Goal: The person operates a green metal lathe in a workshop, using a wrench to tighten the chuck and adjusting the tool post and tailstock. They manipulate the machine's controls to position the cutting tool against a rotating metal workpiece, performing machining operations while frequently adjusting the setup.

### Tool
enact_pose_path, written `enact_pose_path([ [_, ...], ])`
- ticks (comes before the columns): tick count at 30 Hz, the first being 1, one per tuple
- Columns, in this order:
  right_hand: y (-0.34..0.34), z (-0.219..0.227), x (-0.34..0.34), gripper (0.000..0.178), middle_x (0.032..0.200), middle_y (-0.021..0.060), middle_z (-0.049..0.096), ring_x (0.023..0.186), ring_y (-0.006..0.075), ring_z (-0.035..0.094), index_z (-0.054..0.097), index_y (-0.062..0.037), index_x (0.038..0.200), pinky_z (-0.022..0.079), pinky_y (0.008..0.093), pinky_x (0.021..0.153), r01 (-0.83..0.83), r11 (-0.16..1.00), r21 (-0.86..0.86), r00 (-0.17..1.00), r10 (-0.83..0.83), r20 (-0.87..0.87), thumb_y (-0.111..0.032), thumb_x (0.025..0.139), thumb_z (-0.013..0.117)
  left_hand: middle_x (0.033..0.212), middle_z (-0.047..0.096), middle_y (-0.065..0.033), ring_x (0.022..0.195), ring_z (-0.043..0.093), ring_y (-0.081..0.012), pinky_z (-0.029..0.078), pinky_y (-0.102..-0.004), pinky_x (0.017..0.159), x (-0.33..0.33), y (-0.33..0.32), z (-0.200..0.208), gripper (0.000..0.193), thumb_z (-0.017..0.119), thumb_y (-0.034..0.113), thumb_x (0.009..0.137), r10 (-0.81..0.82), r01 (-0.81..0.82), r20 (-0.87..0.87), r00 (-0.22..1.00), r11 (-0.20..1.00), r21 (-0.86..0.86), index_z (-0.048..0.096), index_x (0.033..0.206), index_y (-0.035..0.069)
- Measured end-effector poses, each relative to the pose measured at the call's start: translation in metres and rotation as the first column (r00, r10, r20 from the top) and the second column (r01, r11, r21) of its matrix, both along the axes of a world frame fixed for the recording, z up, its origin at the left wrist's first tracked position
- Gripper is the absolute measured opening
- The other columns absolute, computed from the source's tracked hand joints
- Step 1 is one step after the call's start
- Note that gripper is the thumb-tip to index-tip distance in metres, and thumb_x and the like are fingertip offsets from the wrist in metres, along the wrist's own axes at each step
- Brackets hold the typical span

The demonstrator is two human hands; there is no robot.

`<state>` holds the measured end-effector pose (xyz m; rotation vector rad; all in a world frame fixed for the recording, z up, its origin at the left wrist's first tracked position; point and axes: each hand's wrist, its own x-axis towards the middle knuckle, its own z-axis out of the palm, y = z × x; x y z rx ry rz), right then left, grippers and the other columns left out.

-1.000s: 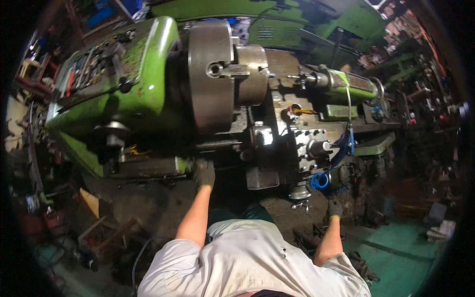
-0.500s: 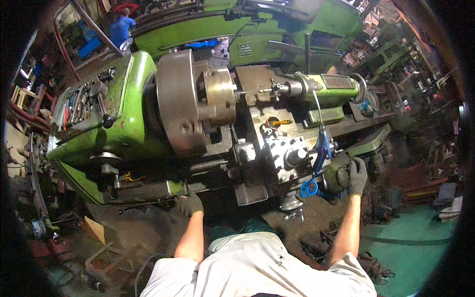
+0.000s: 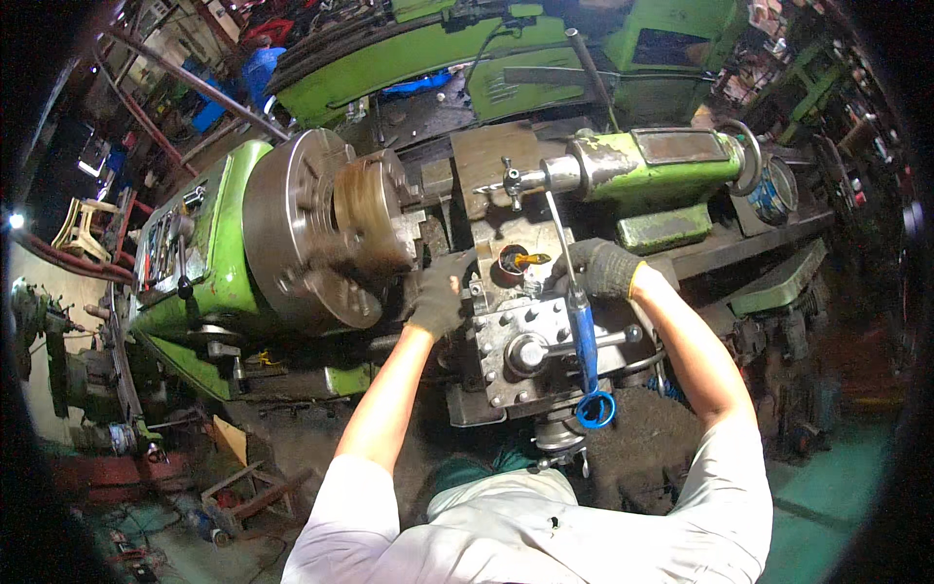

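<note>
Across the middle of the view stretches a green lathe (image 3: pixel 233 277), with a large steel disc (image 3: pixel 287 234) at its left end and a round metal piece (image 3: pixel 370 214) mounted on the disc's right face. Both hands wear dark knitted gloves. The left hand (image 3: pixel 441 295) is at the upper left side of a bolted metal block (image 3: pixel 501 365), just right of and below the round piece; its fingers point up and away from the person, and whether they grip anything cannot be told. The right hand (image 3: pixel 603 270) is above the block's right side, its fingers bent toward the left; what they close on, if anything, is hidden.

A blue-handled tool (image 3: pixel 585 346) crosses the block, its thin metal rod running up in front of the right fingers and its blue ring lying toward the person. Under the handle passes a lever (image 3: pixel 611 340) tipped with a black ball. Just left of the right hand stands a small cup (image 3: pixel 504 265) holding a yellow-handled brush (image 3: pixel 531 259). Farther up and right is the lathe's green end block (image 3: pixel 662 161).
</note>
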<state>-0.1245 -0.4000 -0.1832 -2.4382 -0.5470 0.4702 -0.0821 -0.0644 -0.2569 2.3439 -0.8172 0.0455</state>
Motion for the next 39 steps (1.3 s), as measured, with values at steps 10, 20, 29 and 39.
enact_pose_path([
  [10,0.038,-0.035,0.015,0.038,0.103,0.0203,0.071,0.095,0.0404,0.069,0.07,-0.0176,0.119,0.054,0.0505,0.085,-0.08,0.997,-0.006,0.993,0.08,0.082,-0.036,0.086,0.071,0.107,0.073,-0.0106,0.096,0.071,-0.0325,0.056,-0.0464,0.08,0.043,-0.061,-0.046,0.073,0.085,0.05,0.06,-0.044,0.04,0.202,0.978,0.999,0.025,0.07,0.126,0.022],
  [20,0.045,-0.027,0.012,0.034,0.096,0.0141,0.065,0.089,0.0376,0.063,0.069,-0.0134,0.113,0.049,0.0499,0.078,0.0,0.99,-0.143,0.883,0.067,0.465,-0.018,0.08,0.072,0.107,0.065,-0.0052,0.096,0.062,-0.0307,0.047,-0.0461,0.08,0.038,-0.061,-0.059,0.061,0.079,0.043,0.061,0.066,-0.064,0.197,0.978,0.998,-0.014,0.071,0.118,0.024],
  [29,0.051,-0.006,0.009,0.018,0.09,0.0135,0.065,0.086,0.0373,0.064,0.069,-0.0116,0.099,0.051,0.0472,0.073,0.204,0.969,-0.14,0.865,-0.111,0.489,-0.016,0.082,0.069,0.106,0.063,-0.0048,0.091,0.06,-0.028,0.044,-0.0455,0.075,0.044,-0.066,-0.051,0.062,0.082,0.044,0.06,0.091,-0.077,0.247,0.965,0.995,-0.067,0.071,0.115,0.019],
  [39,0.059,-0.002,0.004,0.015,0.075,0.0084,0.061,0.068,0.0321,0.068,0.067,-0.0154,0.097,0.05,0.0476,0.053,0.198,0.926,-0.32,0.781,0.048,0.623,-0.022,0.083,0.065,0.103,0.059,-0.0069,0.09,0.058,-0.0311,0.041,-0.0464,0.077,0.034,-0.07,-0.038,0.053,0.08,0.035,0.071,0.089,-0.052,0.268,0.959,0.988,-0.144,0.063,0.119,0.021],
])
